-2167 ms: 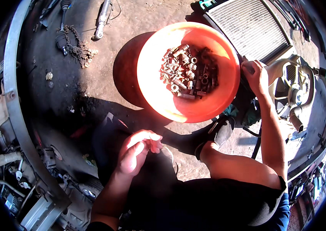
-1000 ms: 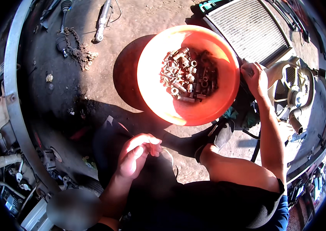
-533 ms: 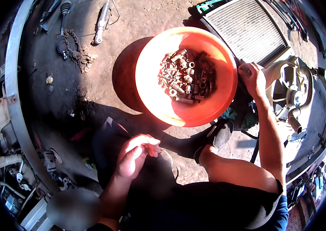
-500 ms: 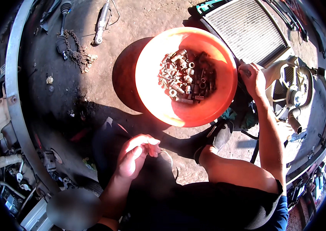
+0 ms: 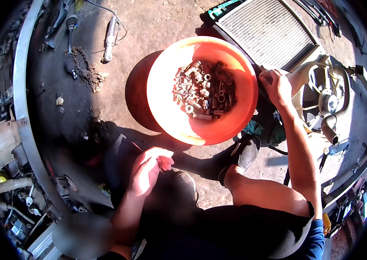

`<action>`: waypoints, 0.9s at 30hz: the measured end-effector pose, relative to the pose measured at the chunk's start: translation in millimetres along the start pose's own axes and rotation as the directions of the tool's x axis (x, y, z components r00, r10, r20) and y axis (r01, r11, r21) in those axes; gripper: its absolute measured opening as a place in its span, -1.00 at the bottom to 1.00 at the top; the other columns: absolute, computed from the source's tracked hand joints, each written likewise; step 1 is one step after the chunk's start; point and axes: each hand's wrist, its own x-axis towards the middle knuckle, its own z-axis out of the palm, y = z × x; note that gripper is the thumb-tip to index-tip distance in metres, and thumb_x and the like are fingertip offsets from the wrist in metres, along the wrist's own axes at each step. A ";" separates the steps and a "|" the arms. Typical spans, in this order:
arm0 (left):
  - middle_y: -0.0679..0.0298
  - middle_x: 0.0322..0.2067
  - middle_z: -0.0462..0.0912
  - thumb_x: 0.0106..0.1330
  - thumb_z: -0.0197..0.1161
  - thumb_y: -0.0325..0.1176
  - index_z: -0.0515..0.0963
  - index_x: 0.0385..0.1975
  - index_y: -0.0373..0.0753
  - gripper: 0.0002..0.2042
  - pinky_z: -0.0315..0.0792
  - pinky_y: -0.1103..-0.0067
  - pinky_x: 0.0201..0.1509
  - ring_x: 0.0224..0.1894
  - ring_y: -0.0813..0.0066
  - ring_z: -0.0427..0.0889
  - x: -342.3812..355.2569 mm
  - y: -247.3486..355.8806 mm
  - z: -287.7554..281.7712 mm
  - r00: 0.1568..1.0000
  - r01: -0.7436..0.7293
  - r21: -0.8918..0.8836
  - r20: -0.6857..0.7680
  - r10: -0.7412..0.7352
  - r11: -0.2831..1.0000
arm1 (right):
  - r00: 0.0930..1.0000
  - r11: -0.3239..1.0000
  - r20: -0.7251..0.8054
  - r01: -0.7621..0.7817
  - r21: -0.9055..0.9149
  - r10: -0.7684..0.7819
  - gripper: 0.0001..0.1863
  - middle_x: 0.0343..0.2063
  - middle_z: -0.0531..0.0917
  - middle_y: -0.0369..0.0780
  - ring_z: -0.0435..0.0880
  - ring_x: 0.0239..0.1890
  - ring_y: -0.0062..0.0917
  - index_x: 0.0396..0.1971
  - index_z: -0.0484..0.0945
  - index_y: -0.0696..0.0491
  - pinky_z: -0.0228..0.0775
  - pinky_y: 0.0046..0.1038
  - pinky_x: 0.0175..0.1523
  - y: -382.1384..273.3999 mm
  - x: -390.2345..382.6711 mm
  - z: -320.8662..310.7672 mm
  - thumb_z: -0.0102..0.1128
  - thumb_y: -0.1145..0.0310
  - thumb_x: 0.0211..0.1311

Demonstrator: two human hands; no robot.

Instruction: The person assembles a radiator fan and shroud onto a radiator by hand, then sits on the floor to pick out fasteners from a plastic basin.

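A round orange tub [image 5: 157, 99] stands on the floor in front of me, holding a heap of bolts, nuts and sleeve-like metal pieces [image 5: 201, 89]. My right hand [image 5: 276, 89] is just outside the tub's right rim with its fingers curled closed. Whether it grips the rim or some small dark thing there is hidden. My left hand [image 5: 146, 171] hovers above my left leg, nearer to me than the tub. Its fingers bend in toward the thumb, and anything between them is too small to make out.
A radiator [image 5: 268, 32] lies beyond the tub on the right, with a fan assembly [image 5: 326, 102] closer in. At the far left are a drive shaft [image 5: 70, 39], a rusty chain [image 5: 90, 73] and a ratchet-like tool [image 5: 109, 41]. A metal beam [image 5: 21, 86] runs along the left.
The view has shifted slightly, so most things sit a little lower or further left. My left hand has turned a little, its fingers still bent; my right hand stays beside the tub's rim.
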 end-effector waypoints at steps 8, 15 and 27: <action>0.14 -0.22 0.67 0.55 0.08 -0.15 0.59 0.04 -0.45 -0.59 0.42 0.49 -0.03 -0.19 0.37 0.60 8.6 -4.2 -12.7 0.997 0.050 0.038 -0.058 -0.048 0.998 | 0.963 0.944 -0.269 0.056 0.324 0.035 -0.85 -0.43 0.62 -0.23 0.58 -0.43 -0.49 -0.19 0.70 0.11 0.48 -0.45 -0.24 -31.4 -63.2 -23.6 0.43 0.50 0.27; 0.16 -0.27 0.65 0.56 0.06 -0.18 0.60 0.04 -0.41 -0.62 0.42 0.50 -0.08 -0.22 0.37 0.58 32.3 -6.8 -13.7 0.989 0.109 -0.028 -0.095 -0.112 0.994 | 0.940 0.856 0.329 -0.092 0.508 -0.095 -0.81 -0.27 0.80 -0.09 0.80 -0.16 -0.17 -0.27 0.75 0.14 0.65 -0.24 0.01 -26.9 -242.1 24.9 0.44 0.31 0.29; 0.20 -0.20 0.63 0.62 0.01 -0.05 0.55 0.11 -0.36 -0.55 0.42 0.50 -0.03 -0.16 0.41 0.55 55.9 -11.8 -13.6 0.971 0.238 -0.029 0.020 -0.238 0.971 | 0.534 0.005 0.486 -0.677 0.736 0.692 -0.74 -0.51 0.61 -0.42 0.47 -0.42 -0.74 -0.34 0.64 0.10 0.35 -0.51 -0.30 -36.0 -342.1 60.4 0.30 0.24 0.53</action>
